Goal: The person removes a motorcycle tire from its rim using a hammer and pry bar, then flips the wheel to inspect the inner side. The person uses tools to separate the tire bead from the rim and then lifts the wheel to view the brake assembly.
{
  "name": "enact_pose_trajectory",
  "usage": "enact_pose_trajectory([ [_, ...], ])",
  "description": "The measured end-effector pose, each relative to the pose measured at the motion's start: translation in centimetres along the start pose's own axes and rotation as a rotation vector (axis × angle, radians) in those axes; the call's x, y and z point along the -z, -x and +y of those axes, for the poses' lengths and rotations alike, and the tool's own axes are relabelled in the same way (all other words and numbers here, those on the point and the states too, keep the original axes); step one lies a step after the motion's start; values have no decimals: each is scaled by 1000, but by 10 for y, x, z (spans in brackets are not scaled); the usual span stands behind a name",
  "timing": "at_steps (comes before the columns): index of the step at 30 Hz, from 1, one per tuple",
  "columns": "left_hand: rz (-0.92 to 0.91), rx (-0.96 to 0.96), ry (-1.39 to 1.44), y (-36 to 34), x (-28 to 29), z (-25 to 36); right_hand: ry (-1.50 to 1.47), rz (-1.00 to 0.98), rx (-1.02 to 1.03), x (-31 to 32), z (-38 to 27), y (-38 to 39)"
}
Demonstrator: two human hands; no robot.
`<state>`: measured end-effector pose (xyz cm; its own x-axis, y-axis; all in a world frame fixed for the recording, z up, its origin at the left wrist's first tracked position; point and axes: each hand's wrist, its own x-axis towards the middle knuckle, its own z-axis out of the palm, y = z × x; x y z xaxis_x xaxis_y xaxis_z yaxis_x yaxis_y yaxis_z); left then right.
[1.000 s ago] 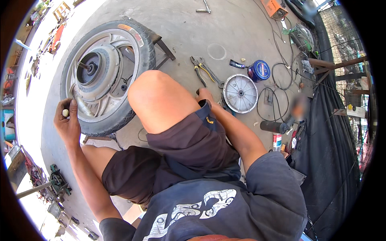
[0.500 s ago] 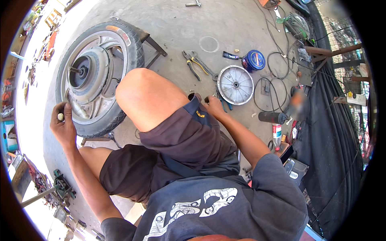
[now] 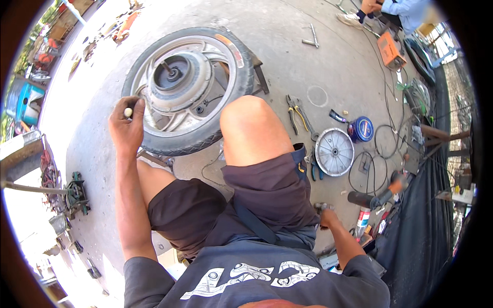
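While a big tyred wheel lies on its side over a low stool on the far left, a round metal cover rests on the floor to the right, with a blue tub just beside it on the far right. The right hand hangs low at the near right, by a small metal piece; whether it grips that, I cannot tell. The left hand, at the wheel's near left edge, curls around something whose pale, rounded end shows.
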<state>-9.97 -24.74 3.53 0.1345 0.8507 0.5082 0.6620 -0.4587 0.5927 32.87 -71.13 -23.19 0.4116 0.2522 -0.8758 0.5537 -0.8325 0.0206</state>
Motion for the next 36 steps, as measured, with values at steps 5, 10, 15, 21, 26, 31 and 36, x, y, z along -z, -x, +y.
enact_pose_trajectory([
  [5, 100, 50, 39, -4, -3, 15, -164, 33, 19, -74, 68, -48],
  [10, 174, -27, 128, -9, -9, 19, 80, 390, 261, -81, 68, -38],
  [15, 222, 3, 225, -11, -15, 14, -488, 263, 59, -58, 50, -21],
  [21, 327, -40, 240, -16, -19, 15, -901, -70, -77, -2, 34, -1],
  [26, 341, -4, 268, -14, -16, 15, -891, -107, 125, 89, -59, 88],
  [31, 324, 25, 275, -16, -20, 12, -809, 166, 397, 176, -146, 108],
  [36, 355, 34, 271, -18, -22, 6, -840, 184, 809, 269, -264, 167],
])
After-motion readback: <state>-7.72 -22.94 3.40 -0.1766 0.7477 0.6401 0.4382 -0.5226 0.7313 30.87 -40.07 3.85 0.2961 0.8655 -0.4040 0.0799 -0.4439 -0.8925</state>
